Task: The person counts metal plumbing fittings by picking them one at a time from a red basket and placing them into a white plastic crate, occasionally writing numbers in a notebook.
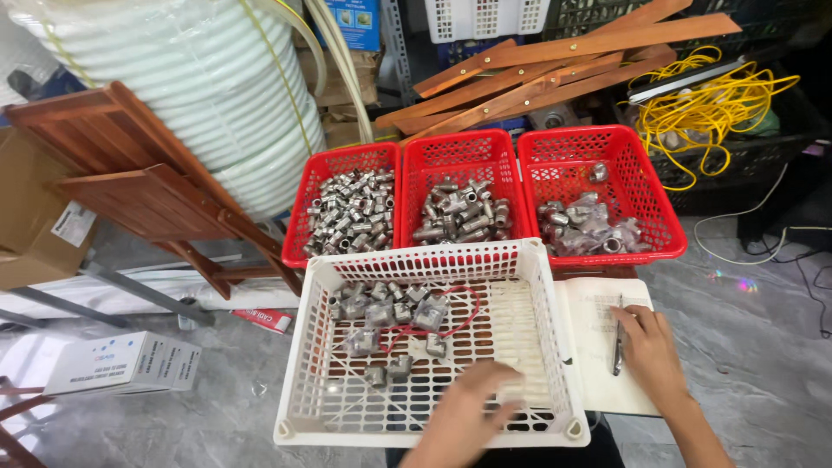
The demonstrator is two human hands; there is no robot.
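My left hand (pixel 468 412) reaches into the white plastic basket (pixel 555 338), blurred, fingers spread over its bare lattice floor, holding nothing I can see. Bagged metal fittings (pixel 390 321) and a red rubber band lie in the basket's far left part. My right hand (pixel 648 351) rests on an open notebook (pixel 598 347) to the right of the basket and holds a dark pen (pixel 618 342) against the page.
Three red baskets stand behind: the left red basket (pixel 325 169) and the middle red basket (pixel 455 147) hold loose metal fittings, the right red basket (pixel 659 212) bagged ones. Wooden slats, yellow cable, a large white hose coil (pixel 199 78) and a white box (pixel 121 362) surround them on the grey floor.
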